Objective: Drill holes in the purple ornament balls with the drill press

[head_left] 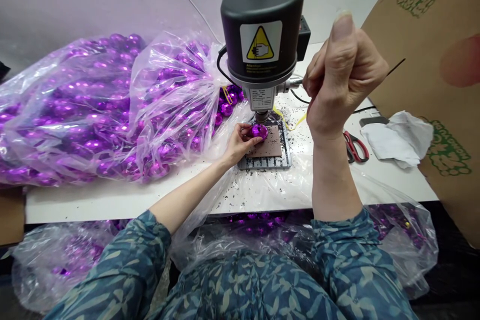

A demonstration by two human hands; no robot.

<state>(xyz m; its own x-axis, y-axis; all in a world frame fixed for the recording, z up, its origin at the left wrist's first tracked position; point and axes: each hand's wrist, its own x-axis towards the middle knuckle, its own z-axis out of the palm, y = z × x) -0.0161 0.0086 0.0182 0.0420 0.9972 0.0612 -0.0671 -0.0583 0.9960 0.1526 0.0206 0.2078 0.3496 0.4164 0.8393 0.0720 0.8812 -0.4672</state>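
Note:
My left hand point(240, 142) holds a shiny purple ball point(259, 132) between thumb and fingers, just beneath the spindle of a black bench drill press point(262, 20). Under the ball lies a brown square board point(272, 146) on the grey slotted base point(285, 160) of the machine. Up at the right side of the drill press, my right hand point(343, 77) is wrapped round its feed lever point(296, 82); most of the lever is hidden by the fingers. Whether the spindle tip touches the ball I cannot tell.
A large clear plastic bag of purple balls point(93, 105) fills the table's left. Red-handled scissors point(356, 147) and crumpled white paper point(399, 137) lie at right, beside a big cardboard box point(442, 85). Dark shavings are scattered about the base. More bagged balls point(258, 222) sit below the table edge.

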